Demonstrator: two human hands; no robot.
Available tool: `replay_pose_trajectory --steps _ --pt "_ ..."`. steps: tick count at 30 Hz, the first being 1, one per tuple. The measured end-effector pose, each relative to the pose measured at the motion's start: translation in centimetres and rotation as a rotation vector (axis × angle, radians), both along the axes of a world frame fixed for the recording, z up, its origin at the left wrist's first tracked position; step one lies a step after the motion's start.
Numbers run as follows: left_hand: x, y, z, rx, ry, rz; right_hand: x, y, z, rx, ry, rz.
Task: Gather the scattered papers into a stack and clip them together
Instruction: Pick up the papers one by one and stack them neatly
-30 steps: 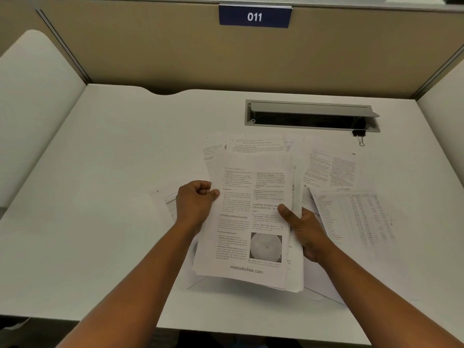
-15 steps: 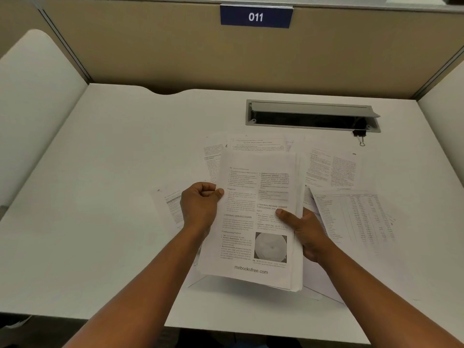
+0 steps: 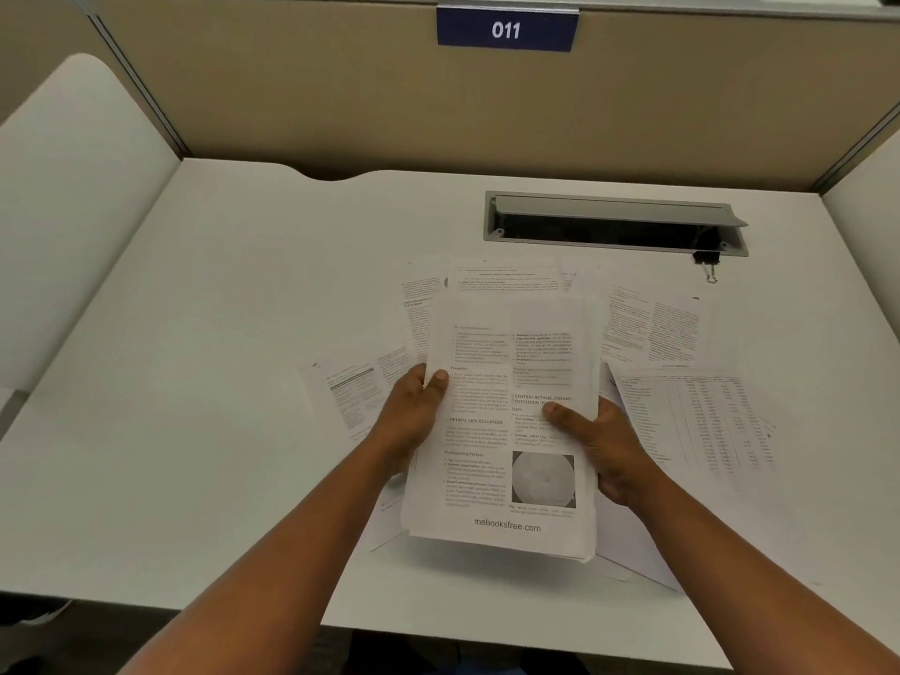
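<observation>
Both forearms reach forward; the left hand (image 3: 414, 416) and right hand (image 3: 601, 443) grip the white printed paper stack (image 3: 506, 421) by its side edges, thumbs on top.

Both forearms reached forward side by side. The left hand (image 3: 414, 416) and the right hand (image 3: 601, 443) were curled in a grip, thumbs on top.

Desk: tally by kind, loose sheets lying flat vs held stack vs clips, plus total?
Loose sheets, visible: 5: left, upper left, top, upper right, table sheet; more may hide under the stack.
Held stack: 1, gripped by left hand and right hand.
Binder clip: 1.
Total: 7.
</observation>
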State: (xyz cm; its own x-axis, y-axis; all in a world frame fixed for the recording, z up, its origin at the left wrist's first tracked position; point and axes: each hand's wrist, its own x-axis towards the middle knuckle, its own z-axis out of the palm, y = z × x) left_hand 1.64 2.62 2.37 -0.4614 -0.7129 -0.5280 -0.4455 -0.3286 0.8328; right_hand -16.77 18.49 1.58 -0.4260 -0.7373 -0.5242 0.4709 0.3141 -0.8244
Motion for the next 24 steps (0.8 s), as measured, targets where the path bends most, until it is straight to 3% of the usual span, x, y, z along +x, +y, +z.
replay_pose_trajectory --steps 6,9,15,24 --pt "-0.9 -0.7 1.4 -0.277 0.109 0.079 -0.4 -1.2 2.6 -0.072 0.16 -0.009" --pt "-1.4 -0.8 2.1 -0.301 0.2 0.103 -0.4 -1.9 3.5 -0.073 0.27 -0.049" --pt "0.7 -1.1 0.0 -0.116 0.146 -0.255 -1.3 -2.1 3.5 -0.052 0.196 -0.159" --pt "2.7 1.7 -1.0 -0.315 -0.194 -0.717 -3.0 -1.3 -0.4 0.158 0.043 -0.172"
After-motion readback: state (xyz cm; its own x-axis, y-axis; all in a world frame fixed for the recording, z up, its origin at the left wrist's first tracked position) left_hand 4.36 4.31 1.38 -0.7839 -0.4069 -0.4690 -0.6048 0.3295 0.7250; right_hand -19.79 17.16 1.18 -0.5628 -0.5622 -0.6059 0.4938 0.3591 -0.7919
